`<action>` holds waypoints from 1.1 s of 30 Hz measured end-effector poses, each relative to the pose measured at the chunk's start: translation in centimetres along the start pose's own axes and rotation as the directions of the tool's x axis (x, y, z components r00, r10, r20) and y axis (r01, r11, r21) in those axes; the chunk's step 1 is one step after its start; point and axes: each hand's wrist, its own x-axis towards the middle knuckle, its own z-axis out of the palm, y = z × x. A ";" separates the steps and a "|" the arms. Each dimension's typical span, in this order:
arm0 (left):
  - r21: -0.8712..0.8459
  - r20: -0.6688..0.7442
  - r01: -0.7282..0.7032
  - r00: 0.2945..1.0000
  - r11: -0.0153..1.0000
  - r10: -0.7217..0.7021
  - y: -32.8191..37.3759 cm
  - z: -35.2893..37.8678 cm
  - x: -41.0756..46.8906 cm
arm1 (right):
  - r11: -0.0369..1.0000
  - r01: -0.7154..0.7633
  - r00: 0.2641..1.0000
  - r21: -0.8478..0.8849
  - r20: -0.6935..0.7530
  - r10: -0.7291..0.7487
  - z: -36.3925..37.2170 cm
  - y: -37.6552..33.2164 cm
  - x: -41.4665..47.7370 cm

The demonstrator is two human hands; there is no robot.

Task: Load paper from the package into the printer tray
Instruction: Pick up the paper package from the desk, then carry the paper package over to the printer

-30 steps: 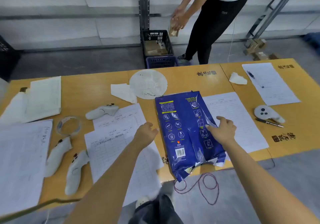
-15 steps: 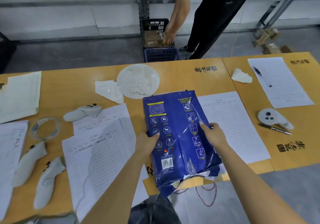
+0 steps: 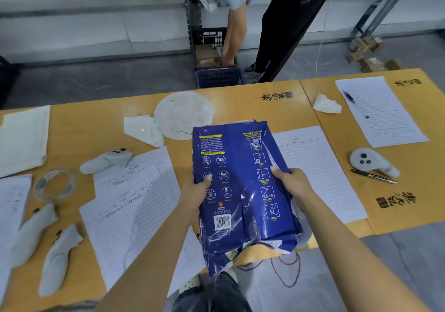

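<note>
Both hands are now gripping the pack (image 3: pixel 238 191), where a second ago the right was only resting on it and the left was reaching in. The left hand (image 3: pixel 196 192) is closing on its left edge, the right hand (image 3: pixel 292 182) on its right edge, and its near end is hanging past the tabletop (image 3: pixel 240 102) edge. It seems to be lifting, so unloading can begin. The blue wrapper is looking crumpled, glossy and torn open at the near end, white sheets showing.

1. An orange-topped table (image 3: pixel 240 99) carries everything.
2. At 9 o'clock: lined sheets (image 3: pixel 130 205), a tape roll (image 3: pixel 55 184), white controllers (image 3: pixel 106 161).
3. At 12 o'clock: a white disc (image 3: pixel 183 114).
4. At 3 o'clock: a pen (image 3: pixel 373 176).
</note>
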 end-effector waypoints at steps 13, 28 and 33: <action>0.133 0.327 -0.315 0.909 0.940 0.259 9.5 4.4 -6.4 | 0.965 0.250 0.896 0.081 -0.396 -0.199 -6.7 -4.1 -10.4; 0.180 0.823 -0.588 0.529 0.789 0.206 6.5 12.9 -22.0 | 0.909 0.292 0.559 0.296 -0.825 0.089 -13.2 5.3 -34.4; 0.170 0.926 -0.619 0.366 0.767 0.090 0.5 14.1 -29.8 | 0.851 0.342 0.427 0.398 -0.873 0.236 -12.5 11.4 -44.8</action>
